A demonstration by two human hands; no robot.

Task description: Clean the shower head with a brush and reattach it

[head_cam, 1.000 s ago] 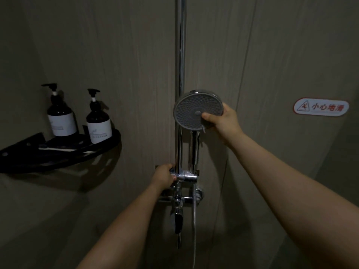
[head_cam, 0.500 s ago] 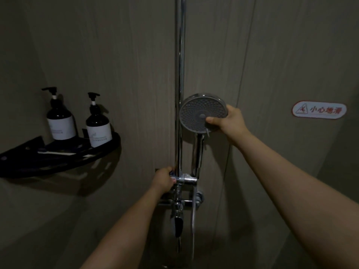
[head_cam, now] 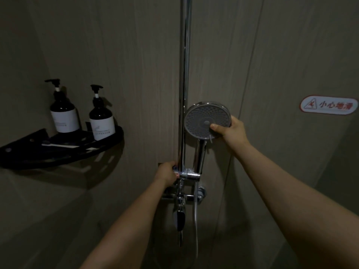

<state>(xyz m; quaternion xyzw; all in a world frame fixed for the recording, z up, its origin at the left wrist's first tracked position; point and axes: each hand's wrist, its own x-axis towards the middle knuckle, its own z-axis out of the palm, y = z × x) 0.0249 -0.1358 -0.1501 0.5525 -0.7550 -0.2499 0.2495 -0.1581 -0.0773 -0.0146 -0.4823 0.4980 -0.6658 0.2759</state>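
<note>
Right hand (head_cam: pixel 234 131) grip on shower head (head_cam: pixel 206 120) rim, handle seated in rail bracket (head_cam: pixel 189 174); left hand (head_cam: pixel 167 172) grip closed on bracket knob; two pump bottles (head_cam: pixel 102 117) on black corner shelf (head_cam: pixel 62 152) well left; warning sticker (head_cam: pixel 329 105) right.

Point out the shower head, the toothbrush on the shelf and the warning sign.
shower head (head_cam: pixel 206 119): head view, grey nozzle face.
toothbrush (head_cam: pixel 60 145): head view, pale handle.
warning sign (head_cam: pixel 329 105): head view, lettered middle.

shower head (head_cam: pixel 202 119): showing a grey face dotted with nozzles, ringed in chrome
rail (head_cam: pixel 184 74): gleaming chrome
bottles (head_cam: pixel 63 113): showing dark glass, white labels
shelf (head_cam: pixel 108 146): showing black
sign (head_cam: pixel 328 105): showing white, red-edged
</note>
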